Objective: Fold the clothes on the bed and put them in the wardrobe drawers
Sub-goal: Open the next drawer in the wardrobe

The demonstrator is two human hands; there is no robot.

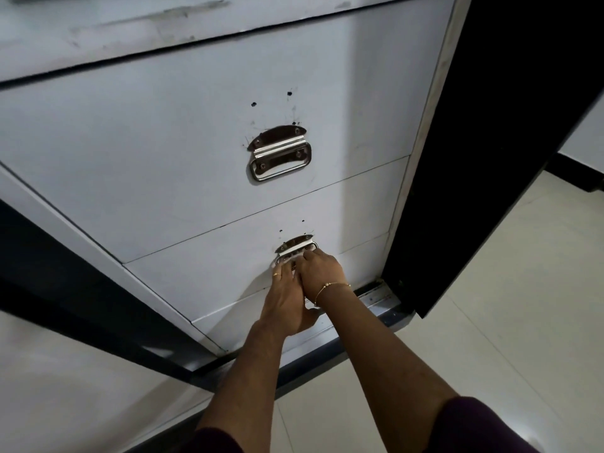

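My two dark sleeves [474,426] sit at the bottom edge, and my bare forearms reach forward over pale glossy floor tiles [490,289], which spread wide to my right and also show in a strip to my left. Just ahead, a dark plinth [310,358] and a metal track [376,297] run along the foot of the wardrobe. Dark door panels frame the drawers on both sides, the right door [490,125] standing open, so the clear space lies behind and to my right. My left hand [286,305] and right hand [322,273] meet, touching each other, at the lower drawer [196,273], a flat white panel with a smooth matt face. The fingers of both hands curl onto its handle [295,248], a shiny steel drop pull; a thin gold bracelet [330,287] circles my right wrist. Above it, past a thin seam, the upper drawer [130,158] carries a matching steel handle [281,153] hanging loose, with small holes and dark scuffs around it. Farther up, a scratched white panel [130,31] overhangs. Both drawers look closed.
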